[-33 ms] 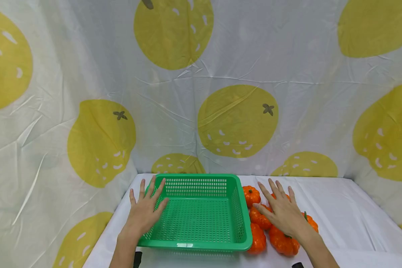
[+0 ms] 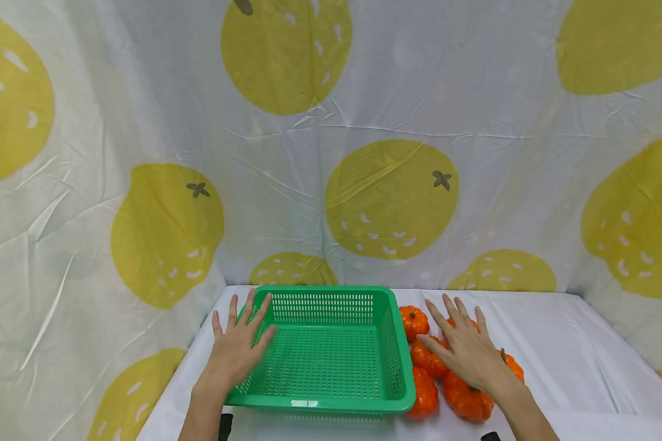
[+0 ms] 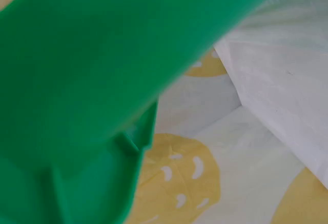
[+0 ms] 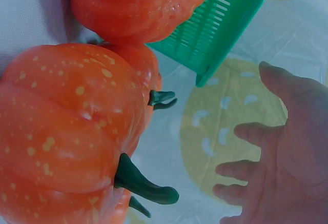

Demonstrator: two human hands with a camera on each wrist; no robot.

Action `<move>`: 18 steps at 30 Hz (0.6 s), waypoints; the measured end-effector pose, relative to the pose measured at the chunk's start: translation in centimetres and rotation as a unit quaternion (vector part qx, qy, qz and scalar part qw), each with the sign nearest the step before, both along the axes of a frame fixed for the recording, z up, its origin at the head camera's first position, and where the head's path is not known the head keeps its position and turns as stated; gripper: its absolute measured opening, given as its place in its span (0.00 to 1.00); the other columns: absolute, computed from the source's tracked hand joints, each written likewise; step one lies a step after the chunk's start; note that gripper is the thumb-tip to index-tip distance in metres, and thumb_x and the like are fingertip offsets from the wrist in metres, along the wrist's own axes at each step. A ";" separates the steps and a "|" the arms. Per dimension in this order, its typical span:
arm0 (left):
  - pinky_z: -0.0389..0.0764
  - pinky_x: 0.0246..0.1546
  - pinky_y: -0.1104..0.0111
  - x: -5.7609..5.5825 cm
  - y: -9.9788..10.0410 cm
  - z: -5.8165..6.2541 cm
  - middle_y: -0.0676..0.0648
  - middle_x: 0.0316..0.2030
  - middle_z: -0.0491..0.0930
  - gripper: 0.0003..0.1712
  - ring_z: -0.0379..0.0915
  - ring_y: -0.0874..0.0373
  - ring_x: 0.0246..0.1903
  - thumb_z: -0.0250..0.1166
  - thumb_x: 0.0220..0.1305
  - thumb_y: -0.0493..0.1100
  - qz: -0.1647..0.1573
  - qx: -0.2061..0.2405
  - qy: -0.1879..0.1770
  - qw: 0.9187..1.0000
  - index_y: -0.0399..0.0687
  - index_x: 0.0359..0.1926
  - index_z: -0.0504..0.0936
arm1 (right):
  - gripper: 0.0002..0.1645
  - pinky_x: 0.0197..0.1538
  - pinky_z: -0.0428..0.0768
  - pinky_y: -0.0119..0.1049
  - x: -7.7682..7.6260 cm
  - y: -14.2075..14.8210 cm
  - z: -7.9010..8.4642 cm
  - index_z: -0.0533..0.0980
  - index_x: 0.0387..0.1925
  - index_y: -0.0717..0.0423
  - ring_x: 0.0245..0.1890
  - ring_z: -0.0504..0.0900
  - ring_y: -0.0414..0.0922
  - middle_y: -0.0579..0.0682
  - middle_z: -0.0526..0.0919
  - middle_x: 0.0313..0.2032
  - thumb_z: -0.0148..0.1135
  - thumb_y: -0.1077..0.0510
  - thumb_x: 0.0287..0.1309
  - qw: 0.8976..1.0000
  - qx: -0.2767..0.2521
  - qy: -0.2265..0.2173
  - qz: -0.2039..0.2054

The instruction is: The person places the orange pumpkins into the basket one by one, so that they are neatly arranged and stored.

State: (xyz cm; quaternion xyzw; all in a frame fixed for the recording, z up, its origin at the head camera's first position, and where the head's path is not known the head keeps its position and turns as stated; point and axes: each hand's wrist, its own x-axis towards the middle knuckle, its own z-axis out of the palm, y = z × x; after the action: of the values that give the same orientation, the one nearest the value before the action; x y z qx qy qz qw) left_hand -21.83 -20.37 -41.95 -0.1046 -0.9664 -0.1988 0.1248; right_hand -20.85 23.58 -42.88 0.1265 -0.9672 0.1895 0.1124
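Note:
My left hand [image 2: 232,356], fingers spread and straight, is over the left side of a green plastic basket [image 2: 322,404]. Whether it touches the rim cannot be told. In the left wrist view the basket's green wall [image 3: 102,44] fills much of the picture. To the basket's right lie several small orange pumpkins, among them one by the front corner [image 2: 423,395] and a larger-looking one [image 2: 466,398]. Spread above them is my right hand [image 2: 467,354], holding nothing. The right wrist view shows a speckled pumpkin [image 4: 61,131] with a green stem, apart from the right hand [image 4: 287,152].
A white cloth [image 2: 563,355] covers the table. Fabric walls [image 2: 491,202] printed with yellow lemons enclose it at the back and sides. Perforated sides and floor [image 2: 322,355] make up the basket, whose inside shows no contents.
My left hand has shifted very slightly to the left. The right hand, basket and pumpkins look unmoved.

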 end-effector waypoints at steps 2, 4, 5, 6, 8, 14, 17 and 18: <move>0.31 0.70 0.25 0.0 -0.3 0.0 0.41 0.83 0.45 0.38 0.33 0.29 0.81 0.53 0.78 0.59 0.000 0.005 -0.004 1.000 0.59 0.83 0.54 | 0.48 0.75 0.35 0.73 0.0 0.0 0.0 0.56 0.82 0.48 0.79 0.46 0.71 0.69 0.50 0.80 0.54 0.31 0.71 1.000 -0.003 -0.003 0.002; 0.31 0.70 0.25 0.0 -0.8 0.0 0.40 0.83 0.44 0.38 0.32 0.29 0.81 0.52 0.79 0.59 0.001 0.011 -0.011 1.000 0.60 0.83 0.53 | 0.48 0.75 0.35 0.73 0.0 0.2 0.0 0.56 0.81 0.48 0.79 0.47 0.72 0.69 0.50 0.80 0.54 0.31 0.71 1.000 -0.004 -0.004 0.002; 0.30 0.69 0.25 0.0 -1.2 -0.1 0.40 0.83 0.44 0.38 0.32 0.28 0.80 0.52 0.79 0.59 0.001 0.015 -0.015 1.000 0.59 0.83 0.53 | 0.48 0.75 0.35 0.73 0.1 0.3 0.0 0.56 0.81 0.49 0.79 0.47 0.72 0.69 0.50 0.80 0.54 0.31 0.71 1.000 -0.005 -0.006 0.003; 0.30 0.69 0.24 0.0 -1.6 -0.2 0.39 0.83 0.44 0.38 0.32 0.28 0.80 0.52 0.79 0.59 0.000 0.020 -0.020 1.000 0.59 0.83 0.53 | 0.48 0.75 0.34 0.73 0.1 0.4 0.0 0.57 0.81 0.49 0.79 0.47 0.72 0.69 0.50 0.80 0.55 0.31 0.70 1.000 -0.006 -0.007 0.003; 0.30 0.69 0.24 0.1 -2.4 -0.4 0.38 0.83 0.43 0.38 0.31 0.27 0.80 0.51 0.79 0.59 -0.002 0.033 -0.034 0.999 0.58 0.83 0.53 | 0.48 0.75 0.32 0.73 0.2 0.7 -0.1 0.57 0.81 0.50 0.79 0.47 0.72 0.70 0.50 0.80 0.55 0.31 0.70 1.000 -0.009 -0.011 0.004; 0.25 0.67 0.24 0.0 -4.8 -1.2 0.36 0.83 0.39 0.37 0.27 0.25 0.79 0.47 0.81 0.60 -0.015 0.098 -0.108 0.989 0.58 0.83 0.51 | 0.50 0.74 0.24 0.72 0.4 2.4 -0.1 0.54 0.82 0.52 0.78 0.45 0.74 0.72 0.49 0.79 0.55 0.32 0.71 1.000 -0.005 -0.022 0.000; 0.23 0.67 0.24 -0.1 -5.5 -1.6 0.38 0.83 0.36 0.37 0.25 0.27 0.80 0.45 0.82 0.60 -0.025 0.131 -0.148 0.980 0.61 0.84 0.48 | 0.50 0.73 0.22 0.72 0.5 3.3 -0.1 0.53 0.82 0.51 0.77 0.45 0.76 0.73 0.49 0.79 0.54 0.32 0.71 1.000 -0.001 -0.026 -0.007; 0.22 0.67 0.24 -0.1 -5.7 -1.7 0.39 0.84 0.35 0.36 0.24 0.28 0.80 0.44 0.82 0.60 -0.029 0.142 -0.159 0.977 0.61 0.84 0.47 | 0.50 0.73 0.22 0.72 0.6 3.5 -0.1 0.53 0.82 0.51 0.77 0.46 0.76 0.74 0.49 0.78 0.55 0.32 0.71 1.000 0.000 -0.026 -0.009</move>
State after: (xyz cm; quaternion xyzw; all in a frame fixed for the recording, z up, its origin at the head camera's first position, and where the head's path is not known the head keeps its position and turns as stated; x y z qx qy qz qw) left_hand -21.93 -26.03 -43.67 -0.0809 -0.9324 -0.3517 -0.0223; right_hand -20.30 27.11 -42.99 0.1127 -0.9708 0.1921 0.0891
